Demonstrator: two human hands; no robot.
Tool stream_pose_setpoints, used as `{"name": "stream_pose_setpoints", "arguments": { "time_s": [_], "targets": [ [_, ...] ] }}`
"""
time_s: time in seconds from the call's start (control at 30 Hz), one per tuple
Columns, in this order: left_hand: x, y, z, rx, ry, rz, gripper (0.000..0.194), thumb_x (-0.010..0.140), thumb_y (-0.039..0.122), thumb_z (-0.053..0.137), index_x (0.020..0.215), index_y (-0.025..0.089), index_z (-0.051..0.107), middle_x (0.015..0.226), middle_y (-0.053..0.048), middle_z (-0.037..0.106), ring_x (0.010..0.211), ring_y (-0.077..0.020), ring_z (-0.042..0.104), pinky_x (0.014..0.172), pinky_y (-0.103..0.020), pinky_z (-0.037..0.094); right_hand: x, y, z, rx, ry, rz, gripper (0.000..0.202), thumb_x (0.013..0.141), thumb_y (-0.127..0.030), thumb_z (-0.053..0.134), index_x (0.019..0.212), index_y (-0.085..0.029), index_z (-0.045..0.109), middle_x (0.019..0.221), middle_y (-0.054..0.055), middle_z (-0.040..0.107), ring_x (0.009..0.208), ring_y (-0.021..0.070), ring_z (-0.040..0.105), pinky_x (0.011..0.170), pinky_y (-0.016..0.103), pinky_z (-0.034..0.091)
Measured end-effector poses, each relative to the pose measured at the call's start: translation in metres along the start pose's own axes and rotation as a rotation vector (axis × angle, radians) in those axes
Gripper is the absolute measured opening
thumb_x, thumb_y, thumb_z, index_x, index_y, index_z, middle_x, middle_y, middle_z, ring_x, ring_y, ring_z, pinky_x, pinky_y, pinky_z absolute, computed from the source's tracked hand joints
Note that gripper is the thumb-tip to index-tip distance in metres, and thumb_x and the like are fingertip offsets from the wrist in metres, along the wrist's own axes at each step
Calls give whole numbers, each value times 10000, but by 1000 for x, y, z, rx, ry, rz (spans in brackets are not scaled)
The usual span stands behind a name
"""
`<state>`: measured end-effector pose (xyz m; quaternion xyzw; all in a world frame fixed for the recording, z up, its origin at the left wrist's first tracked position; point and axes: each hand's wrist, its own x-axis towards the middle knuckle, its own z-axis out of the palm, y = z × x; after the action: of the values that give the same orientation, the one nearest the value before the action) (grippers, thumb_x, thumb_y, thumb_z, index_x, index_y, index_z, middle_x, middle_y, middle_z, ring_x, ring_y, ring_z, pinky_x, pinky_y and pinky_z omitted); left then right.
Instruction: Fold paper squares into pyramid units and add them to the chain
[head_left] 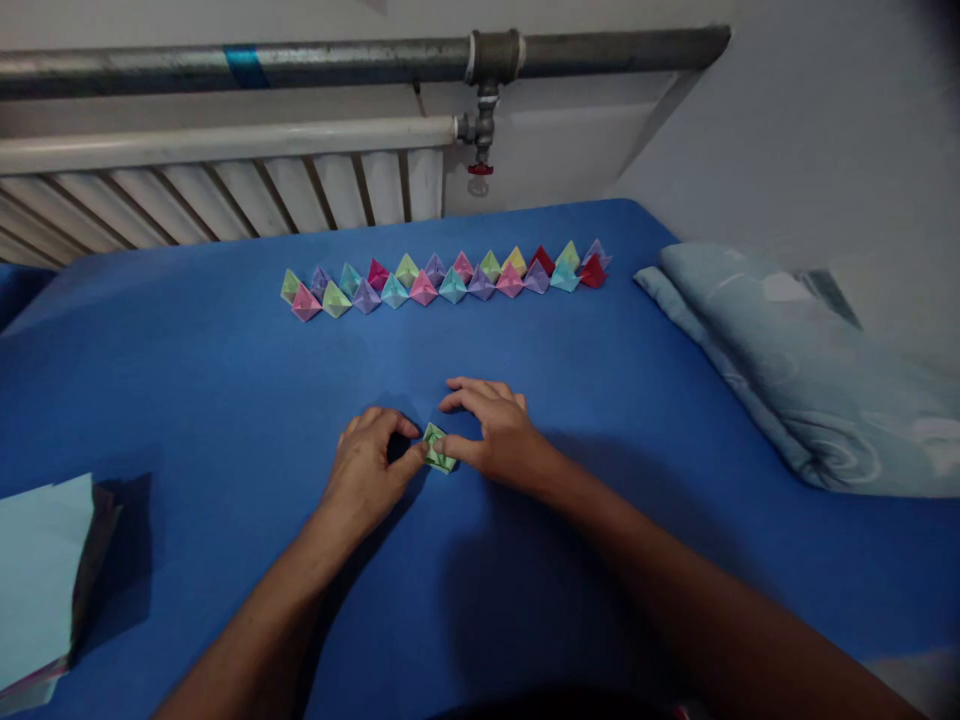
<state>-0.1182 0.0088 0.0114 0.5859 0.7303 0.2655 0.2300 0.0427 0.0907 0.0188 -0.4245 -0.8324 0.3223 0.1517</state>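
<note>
A small green folded paper piece (441, 457) lies on the blue surface (225, 400) between my two hands. My left hand (375, 455) is at its left side, the thumb tip touching its edge and the fingers apart from the thumb. From the right, my right hand (491, 425) rests its thumb on the paper, with its other fingers spread above and beyond it. Farther back, two rows of folded paper pieces (452, 286) in pink, purple, green, blue, yellow and red stand close together.
A stack of light blue paper sheets (41, 570) lies at the left edge. A folded patterned cloth (810, 370) is on the right. Behind the blue surface are a white radiator (300, 195), a metal pipe (360, 65) and a red valve (481, 170).
</note>
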Motion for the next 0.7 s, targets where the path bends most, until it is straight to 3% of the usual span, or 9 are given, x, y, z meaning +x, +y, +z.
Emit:
{"name": "stream_pose_setpoints", "arguments": {
  "time_s": [0.7],
  "targets": [
    [-1,0,0,-9,13,13,63,800,265,597,843,220,593,883,-31,620,862,-218,563,819,-407,437,-1,1,2,-19,6,-29,294,701,-331,741,970,-241,660,1326,66,577,1214,280,473,945,446,314]
  ]
}}
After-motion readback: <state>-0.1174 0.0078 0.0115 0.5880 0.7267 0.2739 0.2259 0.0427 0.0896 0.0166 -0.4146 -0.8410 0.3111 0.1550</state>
